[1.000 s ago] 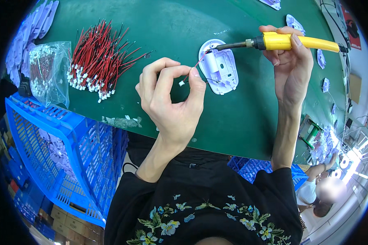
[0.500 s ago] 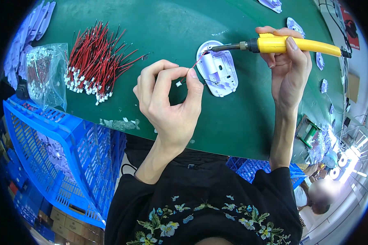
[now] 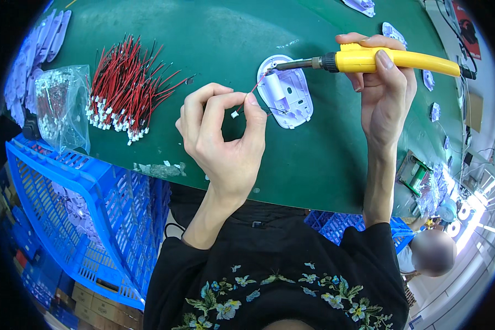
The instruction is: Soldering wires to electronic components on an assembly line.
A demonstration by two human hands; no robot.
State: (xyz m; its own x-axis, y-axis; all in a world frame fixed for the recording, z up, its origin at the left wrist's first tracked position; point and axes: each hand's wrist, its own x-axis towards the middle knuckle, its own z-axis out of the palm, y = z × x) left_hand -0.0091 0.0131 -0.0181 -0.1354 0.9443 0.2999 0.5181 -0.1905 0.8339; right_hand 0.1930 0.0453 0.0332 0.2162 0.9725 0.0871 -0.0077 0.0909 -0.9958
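Note:
A white plastic shell (image 3: 300,104) with a battery-like white cylinder in it lies on the green table. My right hand (image 3: 388,91) is wrapped round the yellow handle of a soldering iron (image 3: 377,59). The iron's tip rests at the shell's upper left end, where a red wire (image 3: 257,86) meets it. Between the thumb and fingertip of my left hand (image 3: 223,132) that wire is pinched. A small white connector (image 3: 235,114) hangs below the pinch, and a black wire runs from there toward the shell's lower part.
To the left lie a heap of red and black wires (image 3: 132,82) with white connectors and a clear bag (image 3: 63,107) of more. Lilac plastic parts (image 3: 52,36) are stacked beyond. A blue crate (image 3: 88,203) stands below the table edge. Several shells line the right side; a person (image 3: 433,253) is beyond.
The whole scene has shifted slightly in the picture. Both hands keep their grips, and the iron's tip stays at the same end of the shell.

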